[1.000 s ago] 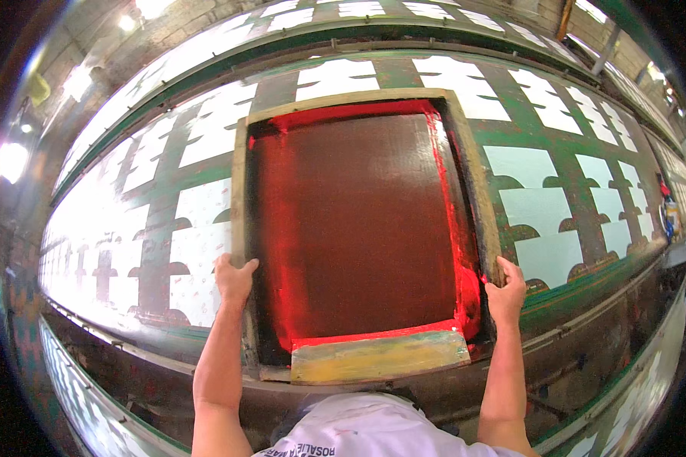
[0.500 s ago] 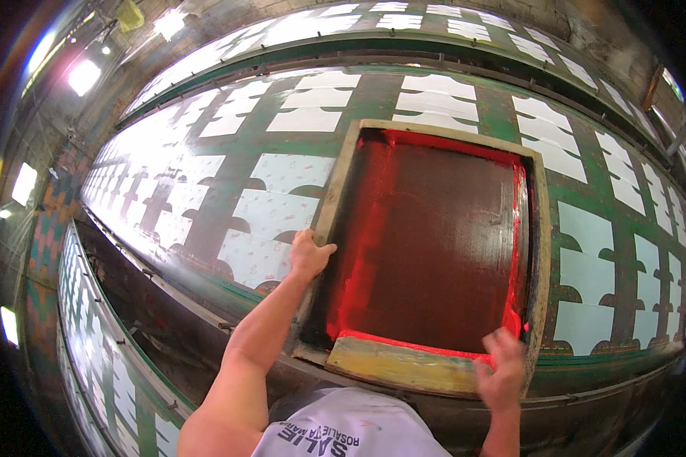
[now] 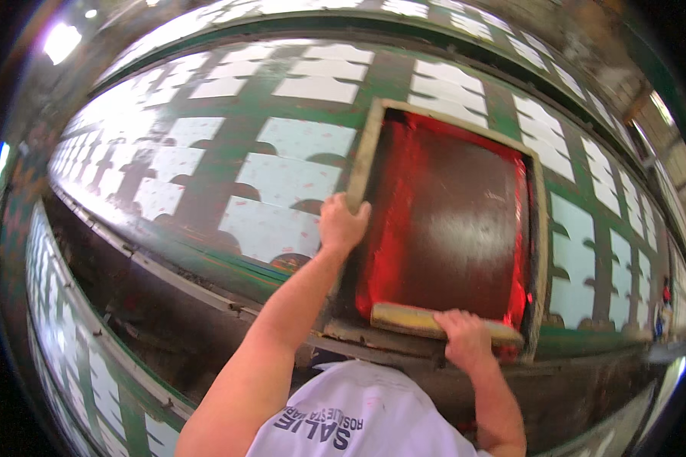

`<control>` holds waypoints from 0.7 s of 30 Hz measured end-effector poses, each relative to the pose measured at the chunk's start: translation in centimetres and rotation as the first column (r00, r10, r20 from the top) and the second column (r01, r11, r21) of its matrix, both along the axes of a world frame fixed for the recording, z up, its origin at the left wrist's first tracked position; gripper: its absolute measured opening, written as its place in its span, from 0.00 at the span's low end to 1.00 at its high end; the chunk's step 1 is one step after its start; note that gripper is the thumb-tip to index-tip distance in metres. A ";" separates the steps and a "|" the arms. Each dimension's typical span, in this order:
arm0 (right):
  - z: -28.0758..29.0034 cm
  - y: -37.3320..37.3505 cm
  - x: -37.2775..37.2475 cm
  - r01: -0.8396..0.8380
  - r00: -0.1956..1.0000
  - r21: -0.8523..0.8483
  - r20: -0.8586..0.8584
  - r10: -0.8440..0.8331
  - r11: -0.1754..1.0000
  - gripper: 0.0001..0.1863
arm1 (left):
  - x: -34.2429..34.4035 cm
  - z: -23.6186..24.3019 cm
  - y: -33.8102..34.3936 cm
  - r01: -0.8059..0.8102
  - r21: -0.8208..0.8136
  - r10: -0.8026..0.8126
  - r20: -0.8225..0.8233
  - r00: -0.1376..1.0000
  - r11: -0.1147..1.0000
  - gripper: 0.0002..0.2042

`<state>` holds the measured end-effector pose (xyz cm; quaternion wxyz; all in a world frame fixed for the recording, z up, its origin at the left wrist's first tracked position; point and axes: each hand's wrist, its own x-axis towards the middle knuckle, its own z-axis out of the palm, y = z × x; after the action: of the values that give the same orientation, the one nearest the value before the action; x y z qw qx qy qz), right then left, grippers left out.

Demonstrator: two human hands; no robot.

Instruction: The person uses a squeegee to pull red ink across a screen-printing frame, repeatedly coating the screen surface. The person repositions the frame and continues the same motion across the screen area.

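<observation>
A wooden screen-printing frame (image 3: 543, 228) lies on the long green table (image 3: 229, 126). Its dark mesh (image 3: 450, 206) carries bands of wet red ink (image 3: 387, 221) along the sides and far edge. My left hand (image 3: 344, 222) is closed round the frame's left rail. At the near end of the mesh, my right hand (image 3: 466, 340) grips a wide squeegee (image 3: 405, 317) with a yellowed wooden handle, its fingers over the top edge. White cut pieces (image 3: 286, 179) with small red prints lie left of the frame.
Rows of plain white pieces (image 3: 572, 259) lie right of the frame and beyond it. Another long table (image 3: 76, 335) with white pieces runs at the lower left, across a dark gap. A further table (image 3: 312, 19) stands at the back.
My right hand has gone from loose fingers beside the squeegee to a grip on its handle. The squeegee has tipped up from lying flat. My view has shifted slightly; my left hand stays on the rail.
</observation>
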<state>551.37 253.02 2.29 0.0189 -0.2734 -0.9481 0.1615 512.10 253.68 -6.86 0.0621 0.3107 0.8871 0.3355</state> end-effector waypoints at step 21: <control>-4.5 -0.5 -1.2 0.085 0.990 0.322 -0.131 -0.044 0.943 0.27 | -0.3 -1.0 -0.2 0.047 0.088 -0.048 0.009 0.999 0.995 0.31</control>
<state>550.15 252.55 -2.24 0.1272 -0.2869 -0.9493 0.0178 511.76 253.52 -7.84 0.0613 0.3325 0.8635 0.3742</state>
